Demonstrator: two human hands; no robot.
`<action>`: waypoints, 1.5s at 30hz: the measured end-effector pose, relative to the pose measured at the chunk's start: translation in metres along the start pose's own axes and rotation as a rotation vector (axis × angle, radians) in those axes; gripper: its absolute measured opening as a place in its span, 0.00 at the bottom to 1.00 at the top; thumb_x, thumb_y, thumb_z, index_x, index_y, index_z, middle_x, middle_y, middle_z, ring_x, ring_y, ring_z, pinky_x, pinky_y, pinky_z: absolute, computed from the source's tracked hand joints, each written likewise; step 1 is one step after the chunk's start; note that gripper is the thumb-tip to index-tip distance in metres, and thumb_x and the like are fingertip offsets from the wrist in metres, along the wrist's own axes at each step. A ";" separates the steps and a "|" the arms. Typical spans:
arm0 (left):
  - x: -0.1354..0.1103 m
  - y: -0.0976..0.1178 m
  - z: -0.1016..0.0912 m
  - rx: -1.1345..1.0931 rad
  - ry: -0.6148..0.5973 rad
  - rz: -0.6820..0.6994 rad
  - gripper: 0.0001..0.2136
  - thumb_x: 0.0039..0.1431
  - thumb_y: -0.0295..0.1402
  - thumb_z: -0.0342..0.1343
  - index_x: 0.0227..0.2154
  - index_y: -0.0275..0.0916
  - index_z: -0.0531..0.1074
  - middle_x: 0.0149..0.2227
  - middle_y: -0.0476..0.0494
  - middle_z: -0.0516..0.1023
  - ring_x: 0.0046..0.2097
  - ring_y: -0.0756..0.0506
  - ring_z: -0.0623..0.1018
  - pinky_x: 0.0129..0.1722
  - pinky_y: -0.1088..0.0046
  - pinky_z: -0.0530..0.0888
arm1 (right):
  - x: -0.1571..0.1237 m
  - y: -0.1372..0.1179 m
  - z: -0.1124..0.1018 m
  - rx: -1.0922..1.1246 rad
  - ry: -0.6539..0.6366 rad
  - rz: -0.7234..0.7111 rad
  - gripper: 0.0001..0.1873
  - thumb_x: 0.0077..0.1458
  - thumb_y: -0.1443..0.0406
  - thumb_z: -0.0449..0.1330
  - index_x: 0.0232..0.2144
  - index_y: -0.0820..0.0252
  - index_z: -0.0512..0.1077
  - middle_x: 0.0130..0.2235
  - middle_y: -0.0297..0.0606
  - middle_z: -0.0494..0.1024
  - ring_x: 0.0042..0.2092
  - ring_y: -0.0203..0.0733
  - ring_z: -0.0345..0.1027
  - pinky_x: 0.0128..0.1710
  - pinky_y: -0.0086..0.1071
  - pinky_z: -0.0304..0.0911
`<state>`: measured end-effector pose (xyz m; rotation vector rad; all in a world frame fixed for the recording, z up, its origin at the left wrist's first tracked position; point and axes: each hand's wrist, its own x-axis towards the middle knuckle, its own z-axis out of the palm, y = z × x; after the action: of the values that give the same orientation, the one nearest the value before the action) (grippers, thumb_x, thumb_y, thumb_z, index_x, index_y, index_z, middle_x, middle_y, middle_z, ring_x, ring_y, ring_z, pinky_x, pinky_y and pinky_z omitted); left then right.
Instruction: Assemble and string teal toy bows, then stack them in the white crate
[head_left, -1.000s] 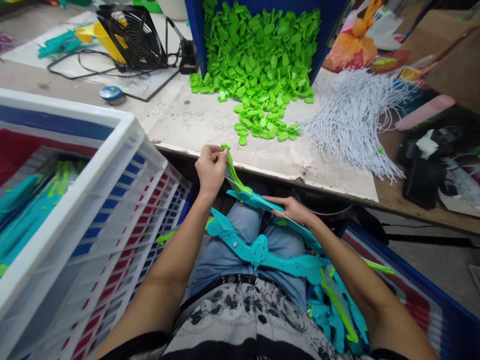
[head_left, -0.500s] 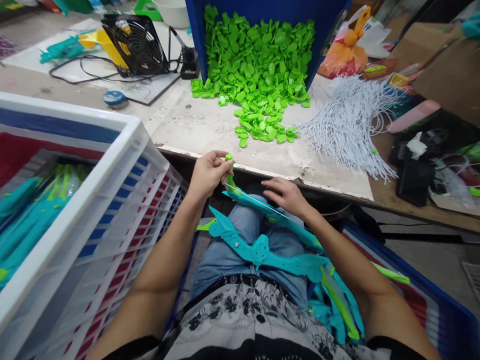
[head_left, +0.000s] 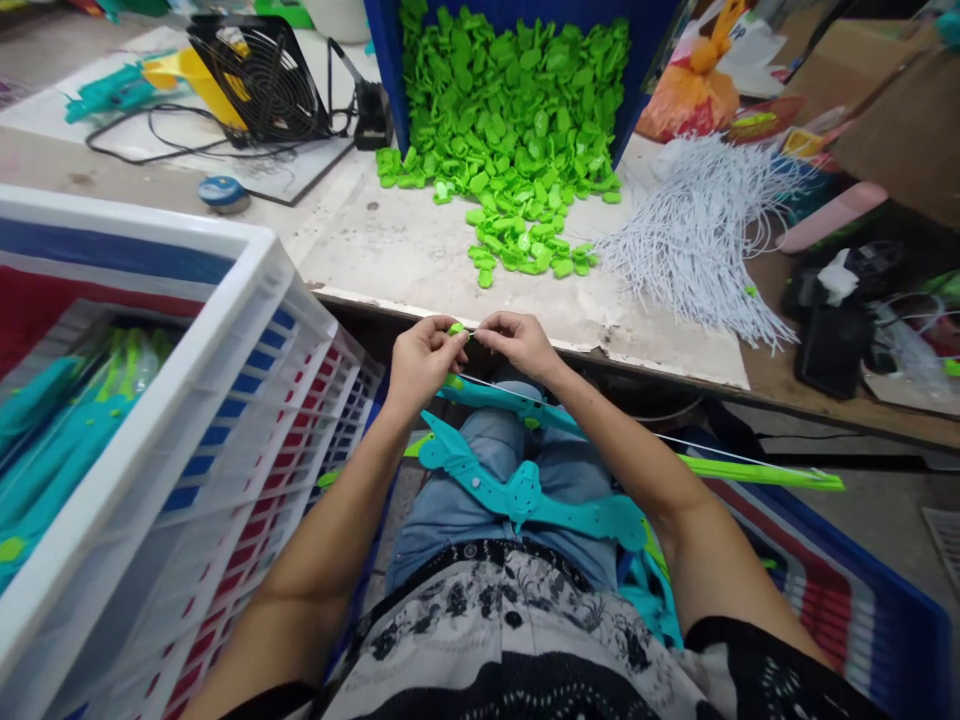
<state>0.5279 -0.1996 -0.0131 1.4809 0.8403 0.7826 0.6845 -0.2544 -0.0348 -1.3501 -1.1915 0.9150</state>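
My left hand (head_left: 426,362) is closed in a pinch on the bright green tip (head_left: 455,328) of a teal toy bow (head_left: 491,398). Beside it, my right hand (head_left: 519,343) pinches a short bit of white string between thumb and fingertips, close to the tip. A white string (head_left: 720,448) stretches along this bow to its far green limb (head_left: 765,470) on the right; my right forearm hides part of it. Across my lap lies a second teal bow (head_left: 523,492), touched by neither hand.
A blue bin (head_left: 386,70) spills green plastic pieces (head_left: 517,150) onto the table (head_left: 337,230). White strings (head_left: 697,240) lie heaped to the right. A white basket (head_left: 262,260) with packed teal parts stands at left, a blue crate (head_left: 919,620) at lower right. A black fan (head_left: 262,80) stands behind.
My right hand has moved left to meet my left hand and its fingers have closed. The held bow has turned, and its right green limb now reaches out past my right forearm.
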 end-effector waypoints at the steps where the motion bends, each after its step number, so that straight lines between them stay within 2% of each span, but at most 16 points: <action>1: -0.003 0.001 0.001 0.074 0.014 0.029 0.13 0.50 0.38 0.59 0.36 0.36 0.71 0.19 0.51 0.73 0.20 0.51 0.72 0.22 0.77 0.68 | -0.002 0.000 0.001 0.042 0.007 0.032 0.18 0.47 0.52 0.62 0.27 0.63 0.70 0.24 0.30 0.69 0.25 0.29 0.60 0.24 0.25 0.58; 6: -0.023 0.008 0.008 0.632 0.153 0.285 0.08 0.50 0.35 0.59 0.33 0.40 0.76 0.31 0.44 0.76 0.37 0.44 0.75 0.37 0.69 0.70 | -0.012 0.008 -0.004 0.099 0.008 0.062 0.21 0.47 0.49 0.62 0.27 0.61 0.66 0.22 0.27 0.66 0.22 0.27 0.59 0.22 0.23 0.57; 8: -0.032 0.009 0.010 0.693 0.165 0.390 0.05 0.47 0.32 0.60 0.30 0.40 0.75 0.40 0.41 0.75 0.45 0.41 0.73 0.45 0.64 0.69 | -0.013 0.014 -0.013 0.095 0.073 0.081 0.22 0.47 0.48 0.61 0.27 0.60 0.65 0.21 0.26 0.66 0.21 0.27 0.58 0.20 0.23 0.57; 10: -0.038 0.009 0.013 0.603 0.038 0.403 0.04 0.48 0.30 0.58 0.29 0.40 0.74 0.41 0.42 0.75 0.46 0.42 0.72 0.46 0.65 0.68 | -0.012 0.019 -0.024 0.100 0.160 0.134 0.22 0.47 0.47 0.61 0.27 0.59 0.63 0.21 0.26 0.66 0.19 0.28 0.58 0.18 0.23 0.57; 12: -0.044 0.008 0.019 0.470 -0.184 0.325 0.05 0.51 0.29 0.54 0.31 0.41 0.73 0.36 0.45 0.76 0.40 0.45 0.74 0.42 0.69 0.70 | -0.011 0.017 -0.032 0.070 0.232 0.163 0.22 0.49 0.47 0.59 0.27 0.59 0.62 0.20 0.26 0.65 0.18 0.28 0.57 0.16 0.24 0.55; 14: -0.047 0.008 0.025 0.393 -0.340 0.252 0.07 0.53 0.30 0.52 0.33 0.41 0.74 0.32 0.46 0.76 0.36 0.47 0.74 0.40 0.70 0.70 | -0.013 0.005 -0.037 0.000 0.321 0.095 0.20 0.52 0.48 0.57 0.27 0.59 0.62 0.21 0.27 0.64 0.19 0.29 0.57 0.17 0.24 0.54; 16: -0.046 0.009 0.032 0.322 -0.395 0.189 0.09 0.55 0.34 0.52 0.34 0.40 0.77 0.33 0.44 0.77 0.38 0.45 0.75 0.43 0.68 0.70 | -0.022 -0.015 -0.037 -0.094 0.416 -0.070 0.18 0.56 0.51 0.55 0.28 0.59 0.63 0.23 0.29 0.65 0.23 0.30 0.59 0.22 0.25 0.57; 18: -0.043 0.010 0.037 0.151 -0.374 0.076 0.14 0.57 0.41 0.52 0.35 0.39 0.78 0.35 0.42 0.79 0.42 0.43 0.76 0.44 0.67 0.70 | -0.039 -0.035 -0.033 -0.235 0.423 -0.265 0.14 0.58 0.54 0.54 0.29 0.59 0.64 0.28 0.32 0.67 0.30 0.33 0.62 0.30 0.28 0.61; 20: -0.039 0.010 0.040 -0.070 -0.297 -0.046 0.18 0.56 0.47 0.52 0.34 0.37 0.78 0.35 0.40 0.79 0.42 0.43 0.76 0.43 0.68 0.71 | -0.060 -0.047 -0.025 -0.408 0.313 -0.433 0.11 0.60 0.59 0.54 0.29 0.59 0.66 0.30 0.35 0.68 0.35 0.36 0.63 0.37 0.32 0.61; 22: -0.036 0.011 0.043 -0.230 -0.201 -0.126 0.16 0.51 0.46 0.58 0.30 0.36 0.78 0.33 0.41 0.79 0.38 0.45 0.77 0.39 0.70 0.72 | -0.077 -0.047 -0.016 -0.547 0.186 -0.542 0.09 0.60 0.62 0.54 0.28 0.58 0.66 0.31 0.37 0.69 0.37 0.39 0.62 0.40 0.35 0.60; 24: -0.036 0.014 0.044 -0.296 -0.130 -0.170 0.12 0.43 0.41 0.65 0.26 0.36 0.76 0.30 0.43 0.79 0.34 0.47 0.77 0.36 0.72 0.73 | -0.089 -0.039 -0.009 -0.609 0.137 -0.586 0.08 0.60 0.65 0.53 0.28 0.58 0.66 0.32 0.38 0.70 0.38 0.40 0.62 0.40 0.36 0.60; 26: -0.039 0.018 0.043 -0.296 -0.086 -0.176 0.11 0.41 0.37 0.66 0.24 0.35 0.73 0.29 0.44 0.79 0.33 0.48 0.77 0.34 0.73 0.73 | -0.093 -0.031 -0.004 -0.602 0.161 -0.566 0.07 0.60 0.66 0.53 0.28 0.58 0.66 0.32 0.38 0.70 0.38 0.40 0.61 0.39 0.35 0.60; 28: -0.044 0.024 0.041 -0.245 -0.057 -0.129 0.10 0.45 0.36 0.63 0.25 0.36 0.70 0.28 0.44 0.78 0.33 0.47 0.77 0.33 0.72 0.74 | -0.092 -0.026 -0.001 -0.551 0.189 -0.520 0.07 0.60 0.66 0.52 0.29 0.58 0.66 0.31 0.38 0.69 0.37 0.39 0.62 0.39 0.34 0.60; 34: -0.050 0.027 0.042 -0.172 0.077 0.018 0.08 0.52 0.36 0.57 0.29 0.38 0.66 0.26 0.48 0.76 0.30 0.49 0.77 0.30 0.75 0.74 | -0.087 -0.033 0.004 -0.446 0.175 -0.458 0.06 0.61 0.67 0.50 0.32 0.59 0.66 0.33 0.37 0.68 0.37 0.38 0.63 0.38 0.32 0.60; 38: -0.049 0.025 0.049 -0.324 0.107 -0.070 0.10 0.49 0.37 0.59 0.30 0.38 0.67 0.27 0.49 0.75 0.27 0.50 0.76 0.22 0.78 0.72 | -0.084 -0.039 0.007 -0.462 0.255 -0.475 0.07 0.62 0.67 0.49 0.33 0.58 0.66 0.34 0.37 0.68 0.38 0.37 0.63 0.39 0.31 0.60; 45: -0.047 0.027 0.042 -0.503 -0.051 -0.257 0.14 0.39 0.38 0.67 0.28 0.35 0.72 0.27 0.48 0.76 0.29 0.50 0.77 0.33 0.70 0.78 | -0.076 -0.050 0.006 -0.452 0.337 -0.438 0.07 0.60 0.67 0.51 0.33 0.59 0.69 0.36 0.38 0.68 0.39 0.37 0.65 0.39 0.30 0.62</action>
<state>0.5412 -0.2625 0.0104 0.9232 0.7118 0.6959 0.6548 -0.3301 0.0059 -1.4372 -1.3960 0.0985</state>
